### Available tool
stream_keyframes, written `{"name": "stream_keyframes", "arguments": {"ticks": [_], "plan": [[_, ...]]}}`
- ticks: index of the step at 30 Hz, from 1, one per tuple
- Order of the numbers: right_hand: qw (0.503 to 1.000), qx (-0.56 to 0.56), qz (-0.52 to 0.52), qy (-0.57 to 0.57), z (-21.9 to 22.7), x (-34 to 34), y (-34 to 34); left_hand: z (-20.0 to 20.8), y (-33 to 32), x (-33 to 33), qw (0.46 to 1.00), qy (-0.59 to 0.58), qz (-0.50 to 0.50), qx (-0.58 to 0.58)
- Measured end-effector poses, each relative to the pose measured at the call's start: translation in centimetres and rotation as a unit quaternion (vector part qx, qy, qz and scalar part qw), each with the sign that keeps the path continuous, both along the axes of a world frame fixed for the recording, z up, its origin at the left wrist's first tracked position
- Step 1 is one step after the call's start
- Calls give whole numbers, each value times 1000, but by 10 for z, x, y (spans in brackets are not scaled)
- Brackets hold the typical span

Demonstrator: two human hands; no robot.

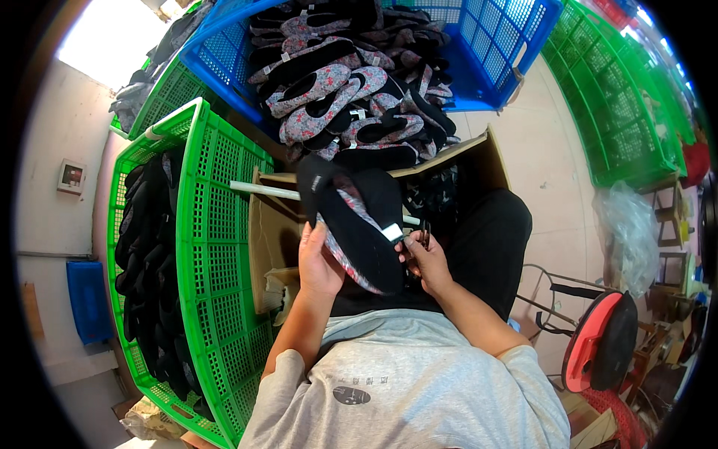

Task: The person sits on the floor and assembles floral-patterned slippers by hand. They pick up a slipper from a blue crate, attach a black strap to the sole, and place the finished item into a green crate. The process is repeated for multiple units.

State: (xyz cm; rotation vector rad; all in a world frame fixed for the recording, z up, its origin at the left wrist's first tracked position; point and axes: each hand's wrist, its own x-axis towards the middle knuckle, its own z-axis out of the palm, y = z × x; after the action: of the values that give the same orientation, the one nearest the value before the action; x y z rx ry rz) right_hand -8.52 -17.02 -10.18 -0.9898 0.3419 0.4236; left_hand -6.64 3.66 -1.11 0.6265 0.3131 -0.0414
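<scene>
Right in front of me, a seated person in a grey T-shirt (441,374) and black trousers (497,239) has what looks like a pair of black slippers (370,258) held up above the lap. The left hand (321,262) is clamped on their lower left side, thumb over the edge. The right hand (429,266) has its fingers curled together around a small dark tool (425,236), too small to make out fully, close by a white tag (392,233) on the slippers. They are tilted and overlapping, plush-looking black with strips of grey-and-red floral cloth; the upper end is blurred.

Just beyond the slippers stands an open cardboard box (497,161), with a white rod (265,190) lying across it and dark plastic (434,191) inside. At the person's left, a green mesh crate (217,247) holds black footwear (153,269); ahead, a blue crate (493,60) is heaped with floral slippers (318,86). A red-and-black round cushion (587,344) sits off to the right, above pale floor tiles (542,142). Farther out I see a clear plastic bag (632,232), stacked green crates (606,93) and, on the left, a whitish wall (52,224) bearing a small box (72,176).
</scene>
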Motion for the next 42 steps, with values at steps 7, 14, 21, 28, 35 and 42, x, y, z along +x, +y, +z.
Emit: {"name": "stream_keyframes", "arguments": {"ticks": [7,14,21,28,35,42], "plan": [[994,-1,-12,-105,24,0,-2,-9,9,-1,989,22,99,110],[982,-33,39,-182,25,1,-9,8,-7,-8,983,25,113,143],[987,-19,11,-161,9,0,-5,-11,-14,-16,975,10,62,212],[987,-36,3,-154,8,0,-5,-15,-24,-15,964,-30,31,263],[987,-32,-7,-159,7,1,-5,-26,-21,-13,960,-12,24,280],[986,-52,-30,-156,30,7,-8,-32,-20,-6,929,-11,-2,371]]}}
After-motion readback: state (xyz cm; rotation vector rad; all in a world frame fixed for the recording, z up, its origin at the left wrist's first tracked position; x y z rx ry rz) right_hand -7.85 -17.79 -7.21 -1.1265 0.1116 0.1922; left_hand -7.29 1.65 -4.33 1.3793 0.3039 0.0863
